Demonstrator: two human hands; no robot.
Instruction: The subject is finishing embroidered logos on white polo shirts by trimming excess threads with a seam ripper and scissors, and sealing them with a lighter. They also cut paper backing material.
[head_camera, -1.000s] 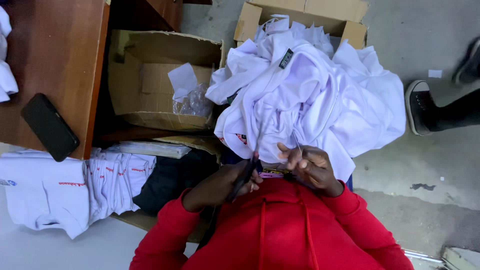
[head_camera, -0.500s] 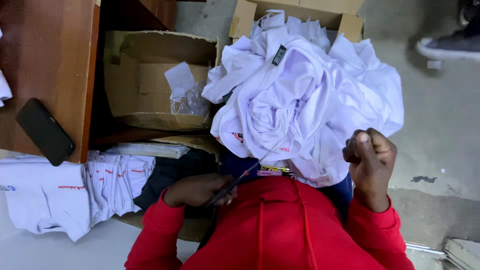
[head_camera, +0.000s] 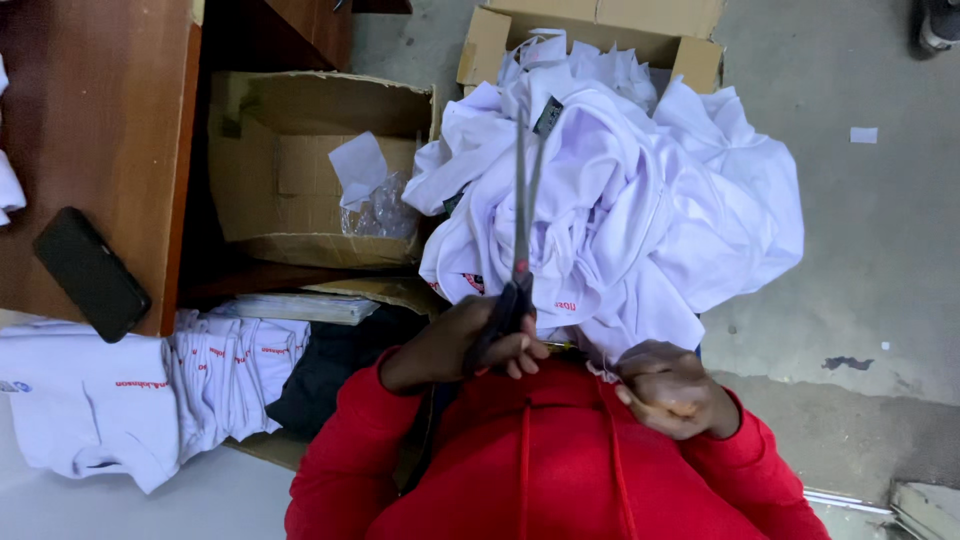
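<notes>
**Scissors raised over a heap of white garments**

A large heap of white garments filled the middle of the view, spilling out of a cardboard box at the top and reaching down to the person's lap. The concrete floor lay bare to the right of the heap, giving open room on that side. To the left, a wooden table ran along the edge of the view, with a second, open cardboard box wedged between it and the heap, so that side was crowded. Folded white shirts lay stacked at lower left, near the person's red sleeve. A dark phone rested on the table near its lower edge.

The left hand was wrapped around the handles of a pair of scissors, its fingers curled tightly closed. The blades pointed straight up across the garments, standing slightly apart in a narrow gap. The right hand sat just below the heap's lower edge, its fingers folded into a loose fist against the white cloth; whether they pinched anything could not be told.
</notes>
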